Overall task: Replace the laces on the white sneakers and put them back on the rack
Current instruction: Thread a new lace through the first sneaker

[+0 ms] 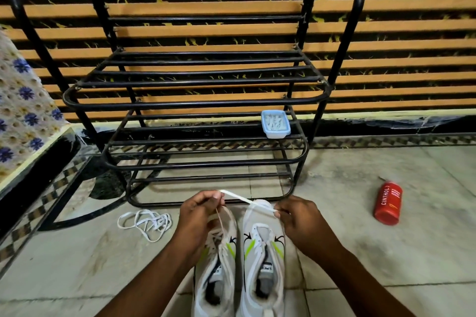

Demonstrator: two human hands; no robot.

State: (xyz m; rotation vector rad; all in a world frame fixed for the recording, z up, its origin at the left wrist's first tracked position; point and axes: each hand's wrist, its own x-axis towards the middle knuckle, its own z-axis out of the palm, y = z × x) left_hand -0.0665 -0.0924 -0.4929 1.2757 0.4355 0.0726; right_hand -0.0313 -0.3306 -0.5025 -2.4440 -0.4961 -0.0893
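The two white sneakers are sitting side by side on the tiled floor (386,252), toes pointing at the black metal shoe rack (206,103) that is standing just beyond them. The left sneaker (219,273) is showing criss-crossed lacing over its tongue, while the right sneaker (262,260) is lying with its tongue area open.

The left hand (199,216) is hovering over the left sneaker's toe, its fingers (216,197) curling together and pinching one end of a flat white lace (244,199). The right hand (301,221) is hanging beside the right sneaker's toe, its fingers (279,213) pinching the other end, so the lace is stretching taut between both hands above the toe caps. A thinner strand is running from the left hand down toward the left sneaker.

A loose white lace (145,222) is lying tangled on the floor left of the sneakers. A small blue container (275,125) is resting on a lower rack shelf, and a red Cinthol bottle (387,203) is lying on the floor to the right.
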